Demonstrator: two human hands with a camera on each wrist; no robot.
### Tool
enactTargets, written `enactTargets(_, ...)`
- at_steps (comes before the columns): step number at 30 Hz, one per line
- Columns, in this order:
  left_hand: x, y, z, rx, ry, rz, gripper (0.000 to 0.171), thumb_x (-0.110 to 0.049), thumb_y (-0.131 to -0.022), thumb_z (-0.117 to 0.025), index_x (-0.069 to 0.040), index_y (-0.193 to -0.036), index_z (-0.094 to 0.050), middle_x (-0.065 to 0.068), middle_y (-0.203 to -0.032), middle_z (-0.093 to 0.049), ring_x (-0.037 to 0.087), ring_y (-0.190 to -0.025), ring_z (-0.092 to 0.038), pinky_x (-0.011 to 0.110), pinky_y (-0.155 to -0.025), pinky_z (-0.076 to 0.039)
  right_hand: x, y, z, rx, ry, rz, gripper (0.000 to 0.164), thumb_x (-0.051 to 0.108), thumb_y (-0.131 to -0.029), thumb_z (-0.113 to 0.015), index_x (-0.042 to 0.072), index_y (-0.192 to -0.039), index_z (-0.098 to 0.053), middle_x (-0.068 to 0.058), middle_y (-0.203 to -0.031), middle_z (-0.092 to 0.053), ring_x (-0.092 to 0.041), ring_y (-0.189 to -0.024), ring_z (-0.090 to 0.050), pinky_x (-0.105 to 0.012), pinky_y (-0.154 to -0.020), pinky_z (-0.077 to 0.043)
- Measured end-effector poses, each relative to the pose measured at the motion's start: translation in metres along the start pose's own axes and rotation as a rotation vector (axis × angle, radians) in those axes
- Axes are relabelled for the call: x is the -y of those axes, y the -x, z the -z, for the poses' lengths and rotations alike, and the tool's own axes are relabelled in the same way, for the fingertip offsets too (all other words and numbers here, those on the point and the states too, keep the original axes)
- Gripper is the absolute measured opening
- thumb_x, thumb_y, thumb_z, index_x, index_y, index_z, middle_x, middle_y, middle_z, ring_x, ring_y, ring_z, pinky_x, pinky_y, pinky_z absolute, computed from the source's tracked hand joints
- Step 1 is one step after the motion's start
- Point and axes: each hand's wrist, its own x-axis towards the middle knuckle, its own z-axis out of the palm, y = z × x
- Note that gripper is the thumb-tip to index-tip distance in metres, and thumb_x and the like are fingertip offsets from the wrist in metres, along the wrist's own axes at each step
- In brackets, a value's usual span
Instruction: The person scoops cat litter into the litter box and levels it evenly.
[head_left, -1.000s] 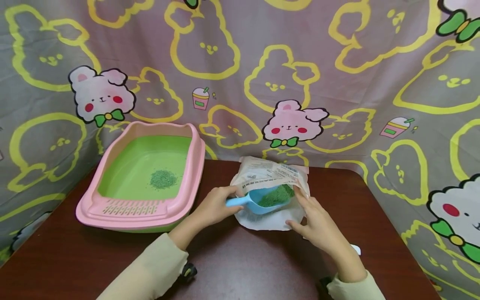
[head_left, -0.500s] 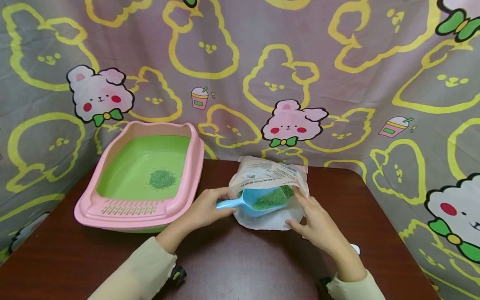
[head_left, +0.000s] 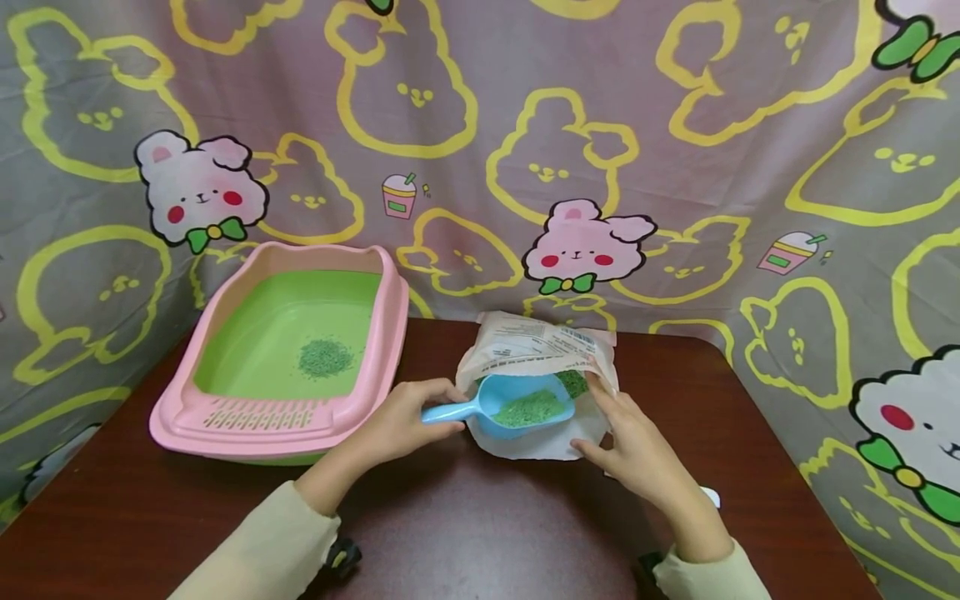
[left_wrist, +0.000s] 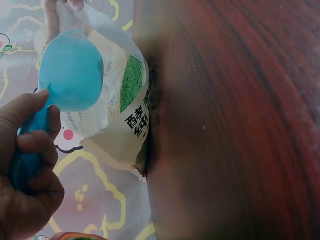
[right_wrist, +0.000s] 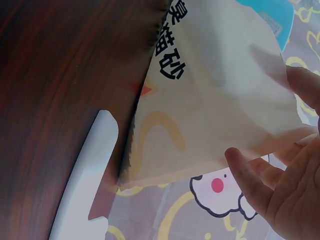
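My left hand [head_left: 401, 421] grips the handle of a light blue scoop [head_left: 491, 398], which bears a heap of green litter granules [head_left: 534, 408]. The scoop's bowl is just in front of the open mouth of a cat litter bag [head_left: 532, 342]. More green litter [left_wrist: 131, 82] shows inside that bag in the left wrist view. With thumb and fingers, my right hand [head_left: 637, 442] holds the bag's right side at the opening. The right wrist view shows the bag's pale printed face, the thumb and fingers at its edge, and part of the scoop beyond.
To the left stands a litter box with a pink rim [head_left: 187, 427] and green inside; a small patch of green litter [head_left: 326, 357] lies in it. A white plastic piece [right_wrist: 85, 175] lies on the dark wooden table [head_left: 465, 533] beside the bag. A patterned curtain [head_left: 450, 192] hangs behind.
My left hand has drawn the scoop leftward and out of the bag's mouth, and the bowl shows more fully. The right hand and the bag stay nearly still.
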Motion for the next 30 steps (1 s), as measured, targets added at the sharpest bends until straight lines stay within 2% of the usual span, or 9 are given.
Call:
enactTargets(5, -0.003, 0.006, 0.007, 0.032, 0.022, 0.009, 0.017, -0.012, -0.084, -0.079, -0.016, -0.099, -0.071, 0.002, -0.090, -0.074, 0.005, -0.080, -0.065, 0.024, -0.075, -0.054, -0.001, 0.000, 0.000, 0.003, 0.005, -0.010, 0.092, 0.018, -0.080, -0.083, 0.005, -0.155, -0.031, -0.017, -0.132, -0.057, -0.012, -0.082, -0.045, -0.025, -0.067, -0.045)
enactTargets(9, -0.005, 0.011, 0.015, 0.043, 0.023, 0.010, 0.017, -0.014, -0.085, -0.078, -0.015, -0.100, -0.071, 0.004, -0.092, -0.075, 0.006, -0.081, -0.065, 0.024, -0.076, -0.054, -0.002, 0.000, 0.001, 0.004, 0.002, -0.009, 0.092, 0.019, -0.080, -0.083, 0.005, -0.155, -0.031, -0.017, -0.134, -0.056, -0.014, -0.085, -0.045, -0.025, -0.067, -0.045)
enactTargets(12, -0.006, 0.014, 0.020, 0.052, 0.012, 0.022, 0.017, -0.016, -0.085, -0.078, -0.016, -0.101, -0.071, 0.001, -0.093, -0.074, 0.006, -0.082, -0.065, 0.024, -0.077, -0.054, -0.002, 0.000, 0.001, 0.001, 0.007, -0.012, 0.091, 0.019, -0.080, -0.083, 0.005, -0.154, -0.032, -0.016, -0.133, -0.057, -0.015, -0.085, -0.045, -0.025, -0.067, -0.045)
enactTargets(16, -0.005, 0.020, 0.025, 0.052, -0.019, 0.029, 0.018, -0.018, -0.085, -0.079, -0.018, -0.102, -0.071, -0.005, -0.092, -0.073, 0.005, -0.081, -0.064, 0.024, -0.075, -0.053, -0.003, 0.002, 0.001, -0.009, 0.012, -0.022, 0.091, 0.017, -0.079, -0.084, 0.005, -0.154, -0.033, -0.015, -0.115, -0.060, -0.014, -0.082, -0.044, -0.025, -0.066, -0.044)
enactTargets(19, -0.005, 0.027, 0.031, 0.040, -0.020, 0.036, 0.020, -0.015, -0.084, -0.080, -0.020, -0.101, -0.071, -0.005, -0.091, -0.073, 0.005, -0.080, -0.064, 0.024, -0.074, -0.053, -0.002, 0.001, 0.000, -0.006, 0.002, -0.010, 0.090, 0.017, -0.080, -0.083, 0.005, -0.154, -0.033, -0.016, -0.132, -0.057, -0.014, -0.086, -0.045, -0.025, -0.067, -0.045)
enactTargets(23, -0.007, 0.035, 0.040, 0.024, -0.009, 0.041, 0.023, -0.011, -0.083, -0.080, -0.021, -0.102, -0.071, -0.005, -0.090, -0.073, 0.005, -0.079, -0.064, 0.024, -0.074, -0.054, 0.000, -0.001, -0.002, 0.005, 0.002, 0.020, 0.087, 0.018, -0.082, -0.082, 0.004, -0.153, -0.034, -0.011, -0.159, -0.036, -0.017, -0.095, -0.047, -0.027, -0.070, -0.045)
enactTargets(30, -0.008, 0.038, 0.047, -0.003, -0.062, 0.014, 0.023, -0.012, -0.083, -0.080, -0.023, -0.102, -0.072, -0.010, -0.087, -0.070, 0.004, -0.075, -0.061, 0.024, -0.070, -0.052, -0.001, 0.001, -0.001, -0.003, 0.019, 0.013, 0.086, 0.018, -0.081, -0.082, 0.001, -0.152, -0.036, -0.011, -0.162, -0.032, -0.020, -0.101, -0.049, -0.030, -0.074, -0.046)
